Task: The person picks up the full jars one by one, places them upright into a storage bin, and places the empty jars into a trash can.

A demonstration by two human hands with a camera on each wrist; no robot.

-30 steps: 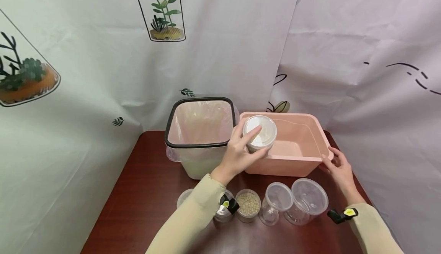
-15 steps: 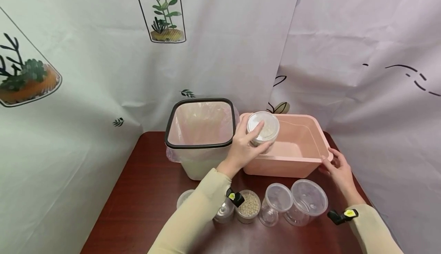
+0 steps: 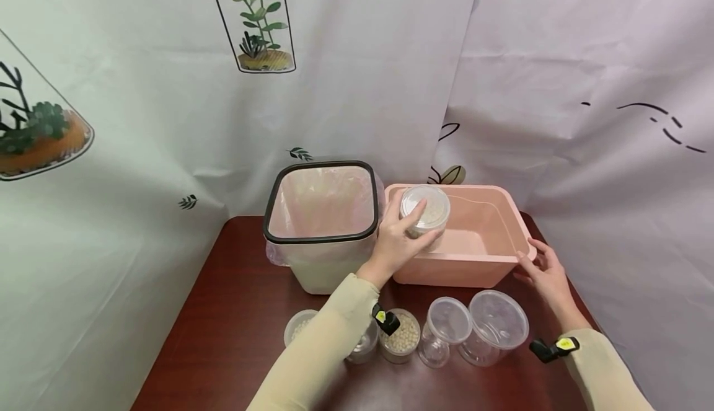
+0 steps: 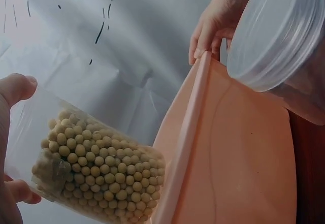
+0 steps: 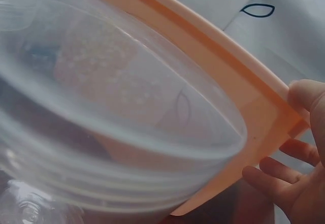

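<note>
A wrinkled whitish sheet [image 3: 357, 107] printed with outlined plants [image 3: 261, 20], small leaves [image 3: 300, 154] and black dashes [image 3: 672, 137] surrounds the back and sides of a faintly glossy, dark reddish-brown table [image 3: 212, 336]

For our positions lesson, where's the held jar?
In the head view, the jar is in the left hand, at the left end of the pink tub.
</note>
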